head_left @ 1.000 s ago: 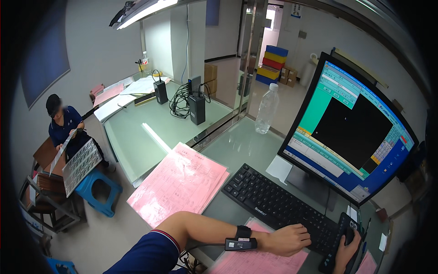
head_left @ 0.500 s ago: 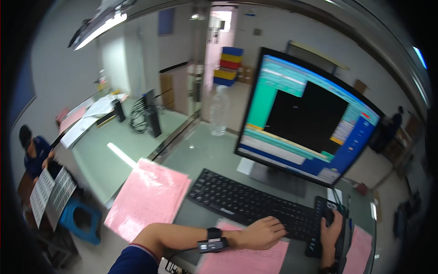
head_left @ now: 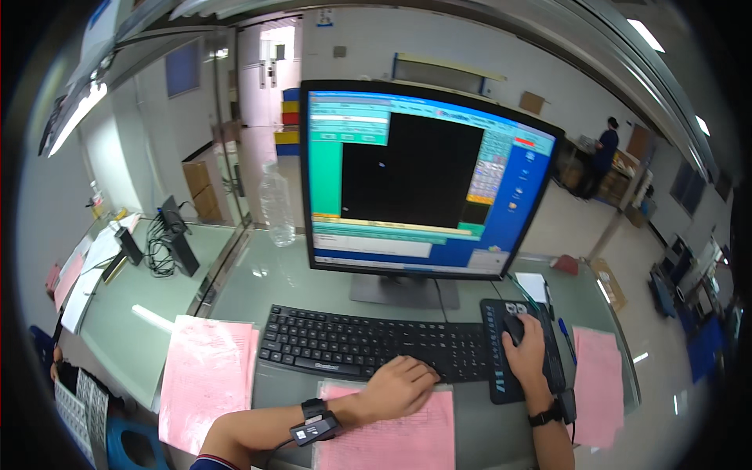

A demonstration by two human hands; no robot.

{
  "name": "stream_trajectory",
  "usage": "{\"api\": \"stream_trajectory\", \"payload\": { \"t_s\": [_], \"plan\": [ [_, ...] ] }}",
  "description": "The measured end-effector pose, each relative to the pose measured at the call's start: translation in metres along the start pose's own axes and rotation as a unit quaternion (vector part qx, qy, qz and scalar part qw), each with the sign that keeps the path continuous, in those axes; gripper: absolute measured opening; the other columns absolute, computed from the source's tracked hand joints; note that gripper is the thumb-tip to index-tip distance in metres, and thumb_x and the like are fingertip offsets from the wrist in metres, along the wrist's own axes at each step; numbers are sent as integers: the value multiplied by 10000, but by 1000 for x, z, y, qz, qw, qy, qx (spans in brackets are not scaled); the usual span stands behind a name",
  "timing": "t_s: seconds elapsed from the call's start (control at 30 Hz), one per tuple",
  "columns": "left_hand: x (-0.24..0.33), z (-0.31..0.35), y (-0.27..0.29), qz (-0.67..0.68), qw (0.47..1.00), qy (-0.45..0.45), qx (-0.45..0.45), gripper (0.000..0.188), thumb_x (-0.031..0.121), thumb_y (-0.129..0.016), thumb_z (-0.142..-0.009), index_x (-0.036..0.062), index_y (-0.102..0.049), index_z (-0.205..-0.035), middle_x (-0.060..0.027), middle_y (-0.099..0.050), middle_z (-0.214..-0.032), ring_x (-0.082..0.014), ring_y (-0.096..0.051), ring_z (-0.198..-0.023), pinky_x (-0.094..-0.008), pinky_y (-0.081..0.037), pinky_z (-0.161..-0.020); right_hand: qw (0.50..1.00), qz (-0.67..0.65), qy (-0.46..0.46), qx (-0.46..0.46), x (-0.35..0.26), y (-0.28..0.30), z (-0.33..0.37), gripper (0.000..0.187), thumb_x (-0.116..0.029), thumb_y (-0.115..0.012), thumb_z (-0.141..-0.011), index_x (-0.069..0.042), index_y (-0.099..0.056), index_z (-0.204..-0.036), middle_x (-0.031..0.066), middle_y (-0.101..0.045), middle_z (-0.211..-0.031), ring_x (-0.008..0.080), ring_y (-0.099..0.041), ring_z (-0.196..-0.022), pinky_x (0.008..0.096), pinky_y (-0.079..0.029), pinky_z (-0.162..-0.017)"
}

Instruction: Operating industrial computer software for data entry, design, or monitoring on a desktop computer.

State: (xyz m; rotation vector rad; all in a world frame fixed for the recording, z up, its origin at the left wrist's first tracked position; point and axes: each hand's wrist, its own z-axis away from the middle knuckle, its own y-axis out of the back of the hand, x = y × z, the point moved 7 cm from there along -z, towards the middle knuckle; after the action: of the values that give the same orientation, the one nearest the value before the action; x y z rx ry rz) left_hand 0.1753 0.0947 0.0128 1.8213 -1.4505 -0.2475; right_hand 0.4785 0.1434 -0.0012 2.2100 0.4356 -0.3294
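My left hand (head_left: 401, 387) rests on the lower edge of a black keyboard (head_left: 333, 341), fingers loosely bent over the keys and holding nothing. Its wrist lies over a pink sheet in a clear sleeve (head_left: 384, 439). To the right, my right hand (head_left: 526, 352) is wrapped round a black computer mouse (head_left: 513, 327) on a dark mouse pad (head_left: 503, 384); the palm hides part of the mouse. Behind the keyboard stands a monitor (head_left: 415, 172), its screen showing a large black window with green and blue panels. Both wrists wear black straps, the left one with a small device.
Sleeved pink sheets (head_left: 207, 376) lie left of the keyboard, more pink sheets (head_left: 597, 384) at the right. A clear plastic bottle (head_left: 276, 205) stands left of the monitor. A blue pen (head_left: 565, 337) lies near the pad. Another person (head_left: 603, 157) stands far right; a second sits lower left.
The view has swung right and levelled, so the monitor and keyboard now sit further left and straighter. My left hand remains by the keyboard and my right hand on the mouse.
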Motion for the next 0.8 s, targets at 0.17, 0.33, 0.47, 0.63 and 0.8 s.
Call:
{"api": "stream_trajectory", "payload": {
  "t_s": [0.17,0.33,0.47,0.63,0.8],
  "plan": [
    [-1,0,5,-11,1000,1,-8,189,115,-761,-862,48,-754,-1038,-73,-753,-1093,-256,-684,-996,-374,-538,-871,1000,1,-11,-14,-2,-6,-3,526,-161,-784,-880,-7,-606,-1351,224,-615,-1358,439,-581,-1262,483,-467,-1106],
    [0,-4,3,-6,1000,-5,-7,145,98,-739,-862,49,-738,-999,-54,-736,-1047,-247,-675,-1007,-377,-529,-892,1000,10,-20,-10,-1,-1,0,524,-173,-785,-886,-5,-607,-1349,216,-612,-1365,439,-589,-1248,483,-482,-1085],
    [-1,-4,5,-10,1000,-5,-10,143,101,-747,-854,47,-742,-986,-73,-734,-1042,-252,-688,-1012,-389,-535,-889,1000,17,2,-5,-1,-6,-1,531,-188,-786,-891,2,-601,-1351,214,-608,-1371,440,-586,-1251,489,-489,-1077],
    [0,-6,7,0,1000,-9,0,188,52,-775,-810,27,-739,-992,-112,-738,-1062,-286,-697,-948,-400,-534,-842,1000,16,-22,-16,-1,-8,-2,535,-199,-786,-898,0,-596,-1357,209,-601,-1386,437,-582,-1258,487,-491,-1078],
    [1,-9,7,2,1000,6,-6,144,57,-754,-839,32,-689,-964,-110,-729,-1062,-276,-688,-939,-394,-534,-858,999,18,-33,-25,1,-6,0,533,-202,-787,-901,-4,-596,-1358,203,-598,-1392,435,-581,-1262,485,-491,-1082]
  ]
}}
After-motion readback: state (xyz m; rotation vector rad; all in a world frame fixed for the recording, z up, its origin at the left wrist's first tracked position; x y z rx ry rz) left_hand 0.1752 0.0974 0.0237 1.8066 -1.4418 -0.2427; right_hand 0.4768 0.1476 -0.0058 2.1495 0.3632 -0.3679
